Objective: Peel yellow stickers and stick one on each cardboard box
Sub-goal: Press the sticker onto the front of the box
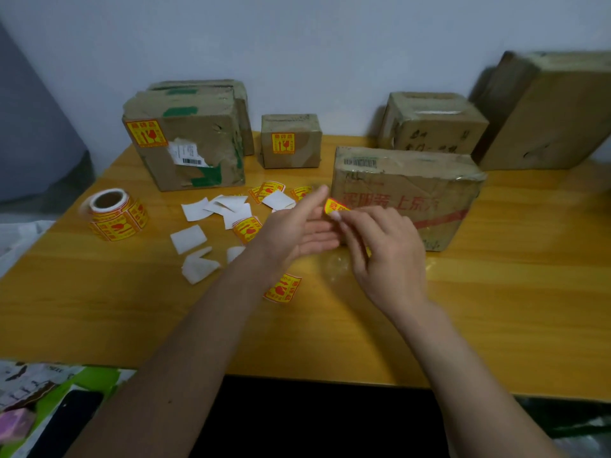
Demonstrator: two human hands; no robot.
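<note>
Your hands peel a yellow sticker [334, 206] above the wooden table [496, 292].
Right hand [383, 256] pinches the curled glossy sticker; left hand [297, 231] flat, fingers straight, before a creased cardboard box [406, 193].

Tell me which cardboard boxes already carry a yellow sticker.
Two: the large box at the left, its sticker at the upper left corner, and the small middle box, its sticker centred. The boxes on the right show none.

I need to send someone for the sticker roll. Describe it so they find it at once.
On the wooden table, look at the left edge, in front of the big labelled cardboard box. The sticker roll stands there alone: the only cylinder, cardboard core up, unlike the flat loose stickers.
</note>
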